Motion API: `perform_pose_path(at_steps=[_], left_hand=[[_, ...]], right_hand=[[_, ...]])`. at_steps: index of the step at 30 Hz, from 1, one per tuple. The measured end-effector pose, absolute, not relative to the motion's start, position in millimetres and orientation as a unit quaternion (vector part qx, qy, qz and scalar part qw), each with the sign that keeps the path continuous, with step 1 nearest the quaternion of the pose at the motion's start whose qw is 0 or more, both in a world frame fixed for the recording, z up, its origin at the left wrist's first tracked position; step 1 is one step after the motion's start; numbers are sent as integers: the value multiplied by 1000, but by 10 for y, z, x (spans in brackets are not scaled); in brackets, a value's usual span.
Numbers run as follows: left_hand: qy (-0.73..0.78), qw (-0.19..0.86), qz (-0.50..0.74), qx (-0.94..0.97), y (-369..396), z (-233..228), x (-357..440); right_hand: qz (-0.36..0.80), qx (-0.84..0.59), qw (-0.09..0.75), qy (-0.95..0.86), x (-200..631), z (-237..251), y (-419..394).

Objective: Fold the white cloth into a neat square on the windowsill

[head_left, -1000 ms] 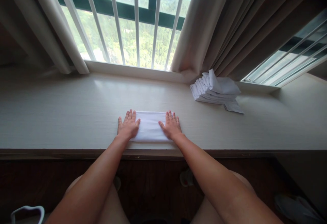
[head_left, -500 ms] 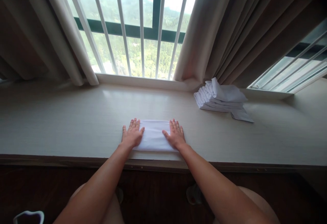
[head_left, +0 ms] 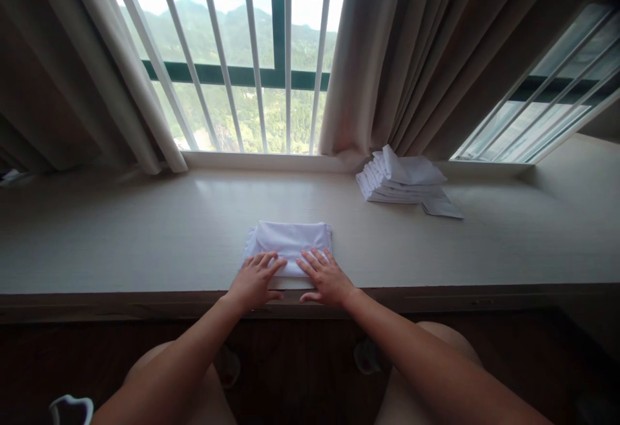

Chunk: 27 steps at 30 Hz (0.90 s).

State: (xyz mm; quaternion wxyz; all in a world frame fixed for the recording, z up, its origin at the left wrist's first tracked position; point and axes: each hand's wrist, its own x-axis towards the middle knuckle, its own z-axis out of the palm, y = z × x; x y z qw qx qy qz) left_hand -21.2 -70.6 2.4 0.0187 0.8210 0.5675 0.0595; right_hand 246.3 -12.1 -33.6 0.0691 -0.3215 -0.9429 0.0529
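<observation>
A folded white cloth (head_left: 293, 236) lies near the front edge of the pale ledge, its layers slightly offset at the left side. My left hand (head_left: 256, 279) rests with fingers spread on the cloth's near left part, thumb pointing inward at the ledge's edge. On the near right part lies my right hand (head_left: 327, 278), fingers apart and flat, its thumb also at the edge. Neither hand grips the fabric. Part of the cloth's near side is hidden under the fingers.
A stack of folded white cloths (head_left: 400, 178) sits at the back right of the ledge (head_left: 145, 231), one corner hanging out to the right. Behind are a barred window (head_left: 242, 76) and grey curtains (head_left: 358, 57). The ledge's front edge runs just before my legs.
Both hands have moved from the cloth's left and right sides to its near edge, closer together. The cloth now shows a turned-over top layer with offset edges. The view has shifted slightly.
</observation>
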Motion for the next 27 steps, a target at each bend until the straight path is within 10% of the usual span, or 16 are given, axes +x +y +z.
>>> perform_pose_path(at_steps=[14,22,27], left_hand=[[530,-47,147,834,-1000,56,-593],[671,186,253,671,-611,1305,-584],[680,415,237,556,124,1512,-684]], right_hand=[[209,-311,191,-907,2832,-105,-410],[447,-374,371,-723,2811,1111,27],[627,-385,365,-570,2642,1017,710]])
